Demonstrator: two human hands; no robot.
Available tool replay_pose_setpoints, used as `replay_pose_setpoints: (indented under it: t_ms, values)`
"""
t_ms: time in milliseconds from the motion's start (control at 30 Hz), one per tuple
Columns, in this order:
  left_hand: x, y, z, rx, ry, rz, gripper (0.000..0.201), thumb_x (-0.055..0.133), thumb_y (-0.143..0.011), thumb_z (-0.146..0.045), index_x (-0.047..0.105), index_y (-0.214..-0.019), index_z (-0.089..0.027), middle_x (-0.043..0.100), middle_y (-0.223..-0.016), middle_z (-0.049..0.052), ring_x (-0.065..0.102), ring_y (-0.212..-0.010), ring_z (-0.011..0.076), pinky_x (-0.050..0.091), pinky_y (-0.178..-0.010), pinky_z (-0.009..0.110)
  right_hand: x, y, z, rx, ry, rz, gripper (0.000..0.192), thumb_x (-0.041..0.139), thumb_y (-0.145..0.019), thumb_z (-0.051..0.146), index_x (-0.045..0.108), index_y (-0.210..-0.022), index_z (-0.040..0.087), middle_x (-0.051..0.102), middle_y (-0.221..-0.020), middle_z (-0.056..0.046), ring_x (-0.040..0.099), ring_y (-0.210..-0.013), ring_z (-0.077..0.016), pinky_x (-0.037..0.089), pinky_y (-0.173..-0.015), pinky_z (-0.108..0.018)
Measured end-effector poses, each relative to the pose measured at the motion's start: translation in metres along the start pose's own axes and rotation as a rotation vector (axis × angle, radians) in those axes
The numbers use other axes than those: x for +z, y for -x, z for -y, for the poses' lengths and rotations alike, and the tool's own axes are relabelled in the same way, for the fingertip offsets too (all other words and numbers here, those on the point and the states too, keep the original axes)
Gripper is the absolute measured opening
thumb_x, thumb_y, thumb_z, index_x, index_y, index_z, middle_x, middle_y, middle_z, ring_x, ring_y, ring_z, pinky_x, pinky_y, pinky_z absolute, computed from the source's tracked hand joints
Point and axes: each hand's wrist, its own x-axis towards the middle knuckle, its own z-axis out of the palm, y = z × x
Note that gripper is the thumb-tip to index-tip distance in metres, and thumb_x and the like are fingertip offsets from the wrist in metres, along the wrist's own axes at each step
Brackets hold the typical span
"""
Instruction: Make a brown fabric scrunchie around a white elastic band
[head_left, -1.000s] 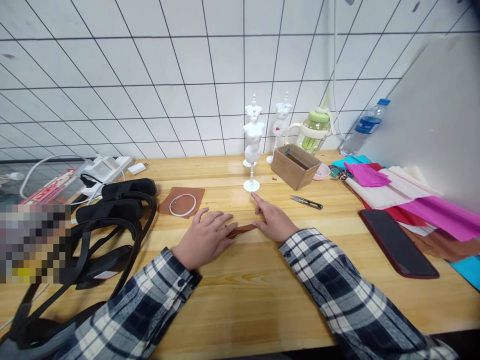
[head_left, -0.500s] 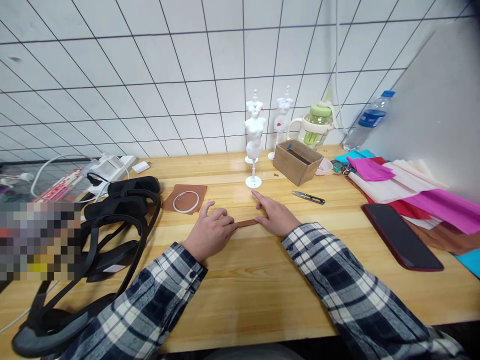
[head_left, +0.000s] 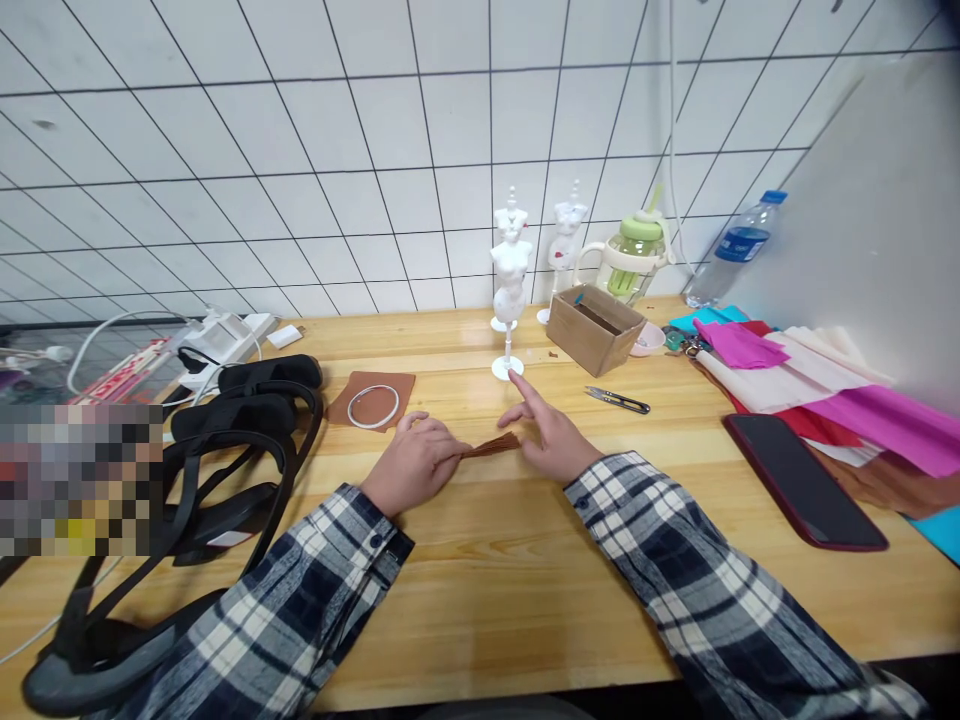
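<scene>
A narrow, pleated piece of brown fabric point(head_left: 490, 446) lies between my hands just above the tabletop, its folds fanned a little toward the right end. Fingers and thumb of my left hand point(head_left: 417, 462) pinch its left end. My right hand point(head_left: 556, 440) is beside the other end, index finger stretched forward and fingers apart; whether the thumb touches the folds I cannot tell. To the left of centre, a silver ring point(head_left: 373, 388) rests on a flat brown fabric square point(head_left: 397, 384). Beyond my right hand stands a small white mannequin point(head_left: 511, 270).
A second mannequin point(head_left: 564, 240), a cardboard box point(head_left: 589, 335) and a green-lidded cup point(head_left: 637, 255) stand at the back. Thread snips point(head_left: 618, 400) lie right of centre. Coloured fabrics point(head_left: 810, 380) and a phone point(head_left: 802, 480) are at right, a black strapped headset point(head_left: 247, 410) at left.
The pleats, previously pressed into a thin strip, have spread at the right end. My right hand has loosened from that end, while my left keeps its pinch.
</scene>
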Motion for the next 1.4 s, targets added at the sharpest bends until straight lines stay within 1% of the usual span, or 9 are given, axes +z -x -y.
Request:
replay_pose_setpoints:
  t_ms: [200, 300, 400, 500, 667, 933, 1100, 1267, 1400]
  values:
    - [0.008, 0.002, 0.017, -0.188, 0.257, -0.111, 0.021, 0.053, -0.086, -0.021, 0.072, -0.095, -0.021, 0.071, -0.082, 0.003, 0.063, -0.079, 0.0155, 0.047, -0.077, 0.03, 0.008, -0.002, 0.007, -0.003, 0.008, 0.009, 0.104, 0.066, -0.07, 0.013, 0.002, -0.151, 0.028, 0.063, -0.106, -0.002, 0.056, -0.1, -0.0189, 0.041, -0.096, -0.039]
    - [0.009, 0.001, 0.015, -0.184, 0.328, -0.11, 0.02, 0.054, -0.086, -0.021, 0.073, -0.094, -0.021, 0.071, -0.082, 0.004, 0.063, -0.08, 0.0153, 0.048, -0.077, 0.03, 0.011, -0.002, 0.003, 0.057, -0.07, 0.018, 0.108, 0.07, -0.07, 0.017, 0.0, -0.151, 0.029, 0.062, -0.112, -0.004, 0.057, -0.097, -0.0176, 0.044, -0.09, -0.036]
    - [0.009, 0.0, 0.009, -0.167, 0.344, -0.099, 0.021, 0.053, -0.087, -0.021, 0.073, -0.094, -0.02, 0.071, -0.081, 0.004, 0.063, -0.079, 0.0153, 0.048, -0.078, 0.03, 0.013, -0.001, 0.0, 0.14, -0.18, 0.068, 0.103, 0.067, -0.073, 0.018, -0.001, -0.151, 0.027, 0.066, -0.098, -0.002, 0.059, -0.079, -0.0135, 0.048, -0.075, -0.029]
    - [0.004, 0.001, 0.005, -0.154, 0.3, -0.127, 0.023, 0.052, -0.088, -0.023, 0.07, -0.101, -0.021, 0.071, -0.088, 0.005, 0.062, -0.084, 0.0163, 0.047, -0.082, 0.033, 0.014, -0.002, -0.002, 0.199, -0.245, 0.067, 0.095, 0.061, -0.076, 0.014, 0.004, -0.151, 0.027, 0.065, -0.082, 0.003, 0.056, -0.066, -0.0101, 0.046, -0.065, -0.024]
    - [-0.007, 0.004, -0.003, -0.072, 0.013, -0.207, 0.032, 0.068, -0.078, -0.043, 0.067, -0.106, -0.026, 0.064, -0.115, 0.007, 0.051, -0.108, 0.0253, 0.033, -0.099, 0.047, 0.013, -0.002, 0.0, 0.215, -0.258, 0.03, 0.094, 0.06, -0.075, 0.012, 0.007, -0.151, 0.026, 0.064, -0.079, 0.004, 0.056, -0.063, -0.0093, 0.046, -0.063, -0.022]
    - [-0.002, 0.0, -0.017, -0.075, -0.069, -0.163, 0.013, 0.059, -0.086, -0.036, 0.066, -0.091, -0.025, 0.068, -0.101, 0.003, 0.054, -0.099, 0.0221, 0.023, -0.1, 0.049, 0.009, -0.002, 0.006, 0.16, -0.157, 0.0, 0.088, 0.061, -0.075, 0.011, 0.018, -0.149, 0.027, 0.067, -0.082, 0.004, 0.053, -0.061, -0.0087, 0.044, -0.066, -0.023]
    - [-0.004, -0.001, -0.019, -0.068, -0.049, -0.144, 0.024, 0.064, -0.081, -0.04, 0.065, -0.099, -0.025, 0.067, -0.103, 0.005, 0.053, -0.099, 0.0233, 0.026, -0.098, 0.048, 0.008, -0.002, 0.007, 0.111, -0.097, 0.012, 0.083, 0.06, -0.076, 0.012, 0.023, -0.148, 0.027, 0.067, -0.083, 0.004, 0.054, -0.065, -0.01, 0.044, -0.068, -0.023]
    - [-0.004, 0.0, -0.018, -0.058, -0.049, -0.151, 0.015, 0.058, -0.086, -0.035, 0.064, -0.081, -0.022, 0.067, -0.098, 0.004, 0.054, -0.095, 0.0211, 0.027, -0.096, 0.047, 0.008, -0.002, 0.008, 0.09, -0.047, 0.022, 0.082, 0.061, -0.075, 0.012, 0.025, -0.147, 0.028, 0.068, -0.084, 0.004, 0.055, -0.067, -0.0111, 0.044, -0.069, -0.024]
    - [-0.003, 0.0, -0.017, -0.038, -0.071, -0.152, 0.016, 0.06, -0.084, -0.035, 0.065, -0.094, -0.024, 0.067, -0.1, 0.005, 0.054, -0.097, 0.0223, 0.026, -0.099, 0.048, 0.007, -0.002, 0.009, 0.123, -0.103, 0.003, 0.081, 0.06, -0.076, 0.012, 0.025, -0.147, 0.027, 0.067, -0.082, 0.003, 0.054, -0.065, -0.0106, 0.043, -0.067, -0.024]
